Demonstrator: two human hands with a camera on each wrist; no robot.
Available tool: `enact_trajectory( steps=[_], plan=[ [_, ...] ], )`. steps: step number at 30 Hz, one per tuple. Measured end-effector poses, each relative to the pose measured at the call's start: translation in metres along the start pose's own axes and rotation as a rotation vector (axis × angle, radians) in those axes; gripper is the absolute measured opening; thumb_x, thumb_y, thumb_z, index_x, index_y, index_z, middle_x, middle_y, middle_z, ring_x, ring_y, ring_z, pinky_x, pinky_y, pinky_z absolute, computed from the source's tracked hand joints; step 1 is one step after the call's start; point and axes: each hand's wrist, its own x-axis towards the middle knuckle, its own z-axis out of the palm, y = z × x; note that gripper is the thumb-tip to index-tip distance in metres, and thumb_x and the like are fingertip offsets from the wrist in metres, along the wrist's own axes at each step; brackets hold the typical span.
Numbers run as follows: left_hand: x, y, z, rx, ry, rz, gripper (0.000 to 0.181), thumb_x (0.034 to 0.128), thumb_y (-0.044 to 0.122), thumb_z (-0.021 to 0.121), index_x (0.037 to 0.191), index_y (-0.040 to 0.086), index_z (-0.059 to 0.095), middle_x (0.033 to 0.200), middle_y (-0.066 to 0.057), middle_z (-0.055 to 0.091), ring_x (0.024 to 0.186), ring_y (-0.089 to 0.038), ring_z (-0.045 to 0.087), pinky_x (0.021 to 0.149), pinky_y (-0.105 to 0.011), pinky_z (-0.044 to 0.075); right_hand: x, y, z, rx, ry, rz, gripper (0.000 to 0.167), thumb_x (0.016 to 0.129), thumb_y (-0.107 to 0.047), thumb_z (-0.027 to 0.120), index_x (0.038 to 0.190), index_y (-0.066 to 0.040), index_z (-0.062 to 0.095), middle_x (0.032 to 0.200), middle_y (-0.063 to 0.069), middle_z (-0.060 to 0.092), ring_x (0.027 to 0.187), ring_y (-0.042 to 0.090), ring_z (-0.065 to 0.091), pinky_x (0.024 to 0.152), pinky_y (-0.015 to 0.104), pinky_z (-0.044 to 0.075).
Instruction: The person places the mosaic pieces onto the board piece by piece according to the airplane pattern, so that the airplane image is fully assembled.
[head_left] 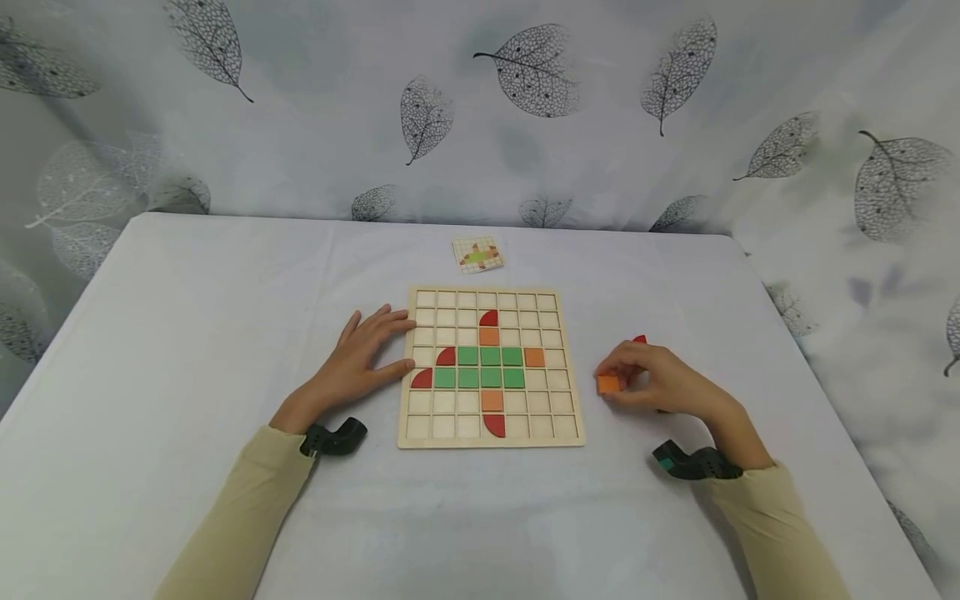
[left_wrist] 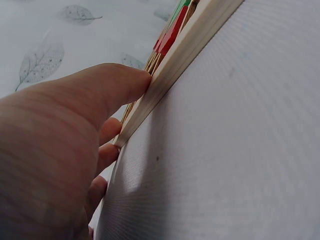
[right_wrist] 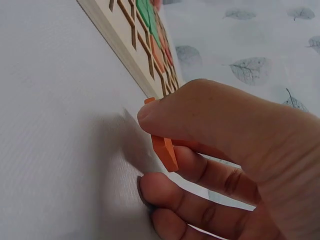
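A wooden grid board (head_left: 491,444) lies flat on the table, with green square tiles (head_left: 468,356) in two rows across its middle. Orange square tiles (head_left: 492,401) and red quarter-round tiles (head_left: 495,426) sit in cells around them. With spread, fairly straight fingers, my left hand (head_left: 358,357) touches the board's left edge; its thumb (left_wrist: 125,82) presses that edge in the left wrist view. To the right of the board, my right hand (head_left: 660,379) pinches an orange square tile (right_wrist: 165,152) between thumb and fingers. A red piece (head_left: 640,339) shows partly behind this hand.
A small pattern card (head_left: 477,255) lies beyond the board's far edge. White cloth (head_left: 480,517) covers the table, and a leaf-print curtain (head_left: 480,167) hangs behind it. Dark wrist camera mounts (head_left: 697,462) sit on both forearms.
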Motion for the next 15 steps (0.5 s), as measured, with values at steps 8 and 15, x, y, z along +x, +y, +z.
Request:
enact_trajectory(
  steps=[8,15],
  plan=[
    [0.0,0.0,0.0,0.002,-0.004,-0.003,0.059,0.0899,0.029,0.071,0.142,0.011,0.048,0.152,-0.013,0.039,0.149,-0.031,0.017,0.119,-0.051,-0.004,0.007,-0.002,0.0,0.032,-0.003,-0.025,0.026,0.077,-0.001,0.081,0.1,-0.008,0.071,0.091,-0.002,0.065,0.07,0.014,0.058,0.064,0.025,0.052],
    [0.0,0.0,0.0,0.005,-0.009,-0.002,0.059,0.0905,0.03,0.07,0.142,0.011,0.048,0.152,-0.013,0.039,0.149,-0.032,0.017,0.119,-0.051,-0.004,0.013,-0.004,0.003,0.042,-0.011,-0.047,0.026,0.078,-0.002,0.08,0.101,-0.007,0.071,0.093,-0.002,0.064,0.072,0.017,0.056,0.064,0.026,0.051]
  ],
)
